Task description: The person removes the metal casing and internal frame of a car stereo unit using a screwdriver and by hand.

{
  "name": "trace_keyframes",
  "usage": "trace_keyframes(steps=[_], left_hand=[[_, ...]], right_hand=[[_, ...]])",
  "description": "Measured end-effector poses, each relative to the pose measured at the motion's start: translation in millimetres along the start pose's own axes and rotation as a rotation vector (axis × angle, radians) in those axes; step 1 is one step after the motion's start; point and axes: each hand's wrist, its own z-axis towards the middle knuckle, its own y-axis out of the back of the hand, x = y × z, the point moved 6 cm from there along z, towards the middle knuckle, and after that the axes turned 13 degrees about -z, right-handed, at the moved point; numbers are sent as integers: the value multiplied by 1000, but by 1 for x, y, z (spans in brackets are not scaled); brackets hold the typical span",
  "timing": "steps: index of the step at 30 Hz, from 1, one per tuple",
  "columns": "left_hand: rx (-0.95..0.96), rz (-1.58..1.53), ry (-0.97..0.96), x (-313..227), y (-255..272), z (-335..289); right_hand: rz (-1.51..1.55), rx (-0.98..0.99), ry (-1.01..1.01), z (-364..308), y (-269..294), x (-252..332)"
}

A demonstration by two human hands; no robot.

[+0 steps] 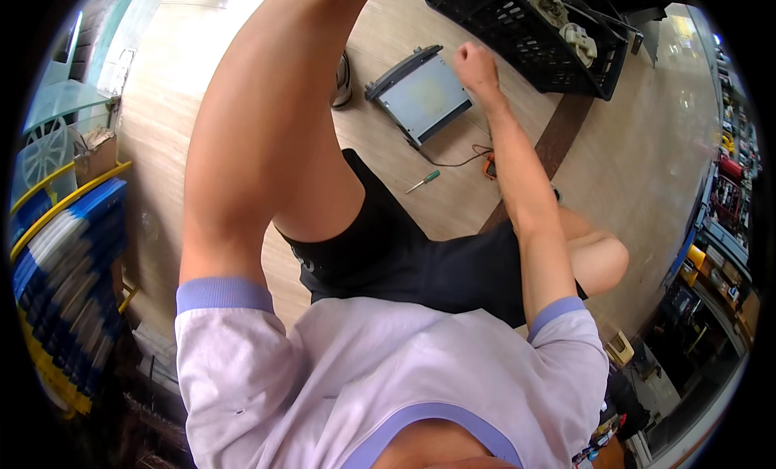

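Note:
My right hand (477, 68) is curled closed beside the right edge of a flat grey metal box (424, 95). Whether anything is inside its fingers is hidden. The box lies on the floor, tilted in view, with a dark panel along its far-left side. My left arm (259, 113) runs up past the top edge, so my left hand is out of sight. Nearer to me, a screwdriver (423, 181) with a green handle rests on the floor. A thin dark cable (457, 163) runs from near the box to a small orange device (490, 166), partly hidden by my right forearm.
A black plastic crate (517, 32) holding pale items stands beyond my right hand. A dark rounded object (343, 81) is partly hidden by my left limb. Stacked blue and white goods (69, 283) are at left; crowded shelves (731, 178) line the right.

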Motion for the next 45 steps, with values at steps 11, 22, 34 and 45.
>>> trace_keyframes(steps=[11,22,34,45], left_hand=[[72,-121,71,-7,3,1],[-41,-269,141,-36,17,-21],[57,-282,141,-50,24,-17],[-20,-290,104,-51,15,-16]], right_hand=[[-100,100,-170,-10,-42,5],[-214,178,-98,-21,-33,15],[-233,222,-84,-10,-40,8],[-141,282,-198,-17,-28,5]])
